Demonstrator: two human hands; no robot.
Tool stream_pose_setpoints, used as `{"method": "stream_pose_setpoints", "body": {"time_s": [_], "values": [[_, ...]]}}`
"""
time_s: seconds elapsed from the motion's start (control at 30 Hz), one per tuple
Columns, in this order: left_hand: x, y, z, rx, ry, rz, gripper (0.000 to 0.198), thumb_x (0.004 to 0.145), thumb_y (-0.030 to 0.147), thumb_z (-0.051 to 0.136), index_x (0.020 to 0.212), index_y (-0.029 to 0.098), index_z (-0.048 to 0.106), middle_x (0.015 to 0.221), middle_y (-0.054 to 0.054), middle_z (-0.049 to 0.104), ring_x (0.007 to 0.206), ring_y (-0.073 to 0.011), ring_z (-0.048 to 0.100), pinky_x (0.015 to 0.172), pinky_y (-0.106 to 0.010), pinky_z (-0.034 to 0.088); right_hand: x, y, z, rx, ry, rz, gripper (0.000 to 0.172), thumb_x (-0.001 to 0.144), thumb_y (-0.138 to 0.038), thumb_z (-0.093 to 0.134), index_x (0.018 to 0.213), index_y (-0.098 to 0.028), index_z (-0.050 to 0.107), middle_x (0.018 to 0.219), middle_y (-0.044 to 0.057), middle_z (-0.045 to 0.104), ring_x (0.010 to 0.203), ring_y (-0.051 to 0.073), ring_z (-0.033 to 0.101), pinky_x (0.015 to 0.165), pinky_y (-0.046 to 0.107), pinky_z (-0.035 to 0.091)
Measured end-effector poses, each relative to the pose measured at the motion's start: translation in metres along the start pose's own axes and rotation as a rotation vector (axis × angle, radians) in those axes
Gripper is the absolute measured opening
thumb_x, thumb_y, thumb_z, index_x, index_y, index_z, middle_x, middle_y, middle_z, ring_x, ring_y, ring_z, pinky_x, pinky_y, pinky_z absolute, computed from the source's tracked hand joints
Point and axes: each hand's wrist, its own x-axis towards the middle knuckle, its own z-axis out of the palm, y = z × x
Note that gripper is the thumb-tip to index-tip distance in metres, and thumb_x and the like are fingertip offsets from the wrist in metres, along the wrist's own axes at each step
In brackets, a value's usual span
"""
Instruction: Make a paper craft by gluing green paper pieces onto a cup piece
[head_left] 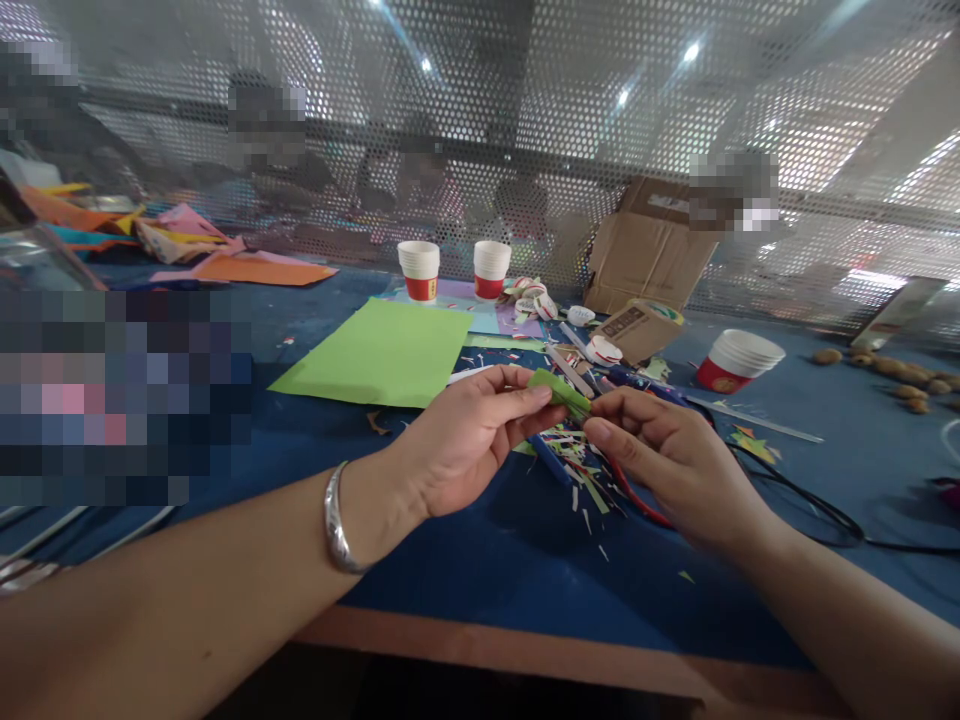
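A small folded piece of green paper [561,391] is held up between both hands, above the table. My left hand [480,430], with a silver bangle at the wrist, pinches its left end between thumb and fingers. At its right end, the thumb and fingertips of my right hand [664,450] are closed on it too. Below the hands lie thin paper scraps [589,480] and a blue-handled tool [550,460], partly hidden. A large green paper sheet [382,350] lies flat beyond my left hand.
Stacked paper cups [418,270] stand at the back, another stack [739,360] leans at right. A cardboard box [649,245] stands by the perforated metal screen [337,190]. A black cable [817,510] crosses the right side. Coloured paper [255,268] lies back left; a blurred person sits left.
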Motion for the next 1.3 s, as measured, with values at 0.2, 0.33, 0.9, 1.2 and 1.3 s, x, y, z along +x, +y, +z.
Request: {"method": "stream_pose_setpoints", "body": {"time_s": [0.2, 0.33, 0.9, 1.2, 1.3], "values": [[0.0005, 0.0001, 0.0001, 0.007, 0.01, 0.002, 0.018, 0.085, -0.003, 0.065, 0.082, 0.013, 0.058, 0.081, -0.001, 0.071, 0.079, -0.0091, 0.072, 0.089, -0.022, 0.054, -0.0008, 0.0016, -0.0011, -0.021, -0.004, 0.002, 0.024, 0.092, -0.043, 0.067, 0.09, -0.019, 0.067, 0.065, -0.003, 0.053, 0.056, 0.01, 0.043, 0.048, 0.023, 0.032], [0.0003, -0.0004, 0.0004, 0.036, 0.032, 0.016, 0.02, 0.083, -0.005, 0.066, 0.083, 0.013, 0.057, 0.082, -0.001, 0.07, 0.078, -0.009, 0.072, 0.087, -0.021, 0.055, -0.0008, 0.0004, -0.0008, -0.028, -0.007, -0.011, 0.024, 0.092, -0.041, 0.066, 0.088, -0.018, 0.066, 0.066, -0.004, 0.052, 0.057, 0.01, 0.043, 0.05, 0.023, 0.033], [0.0002, -0.0008, 0.001, 0.077, 0.064, 0.054, 0.028, 0.08, -0.001, 0.071, 0.084, 0.016, 0.05, 0.073, 0.004, 0.065, 0.069, -0.0083, 0.07, 0.08, -0.023, 0.057, 0.0016, 0.002, -0.0001, -0.029, -0.029, 0.012, 0.025, 0.094, -0.041, 0.064, 0.088, -0.017, 0.066, 0.065, -0.005, 0.05, 0.058, 0.009, 0.041, 0.052, 0.023, 0.032], [-0.0025, -0.0035, 0.0036, 0.114, 0.086, 0.101, 0.031, 0.078, -0.001, 0.072, 0.09, 0.017, 0.05, 0.076, 0.003, 0.065, 0.072, -0.0104, 0.069, 0.082, -0.029, 0.057, 0.0005, 0.0005, 0.0006, -0.049, -0.016, -0.023, 0.02, 0.093, -0.038, 0.065, 0.087, -0.018, 0.065, 0.065, -0.005, 0.048, 0.056, 0.009, 0.039, 0.049, 0.023, 0.029], [-0.0033, -0.0036, 0.0054, 0.123, 0.09, 0.108, 0.031, 0.077, -0.001, 0.072, 0.089, 0.017, 0.049, 0.077, 0.003, 0.064, 0.072, -0.0106, 0.069, 0.081, -0.029, 0.058, 0.0009, 0.0001, 0.0012, -0.054, -0.011, -0.023, 0.019, 0.092, -0.037, 0.065, 0.088, -0.019, 0.065, 0.064, -0.005, 0.047, 0.055, 0.009, 0.038, 0.048, 0.023, 0.028]]}}
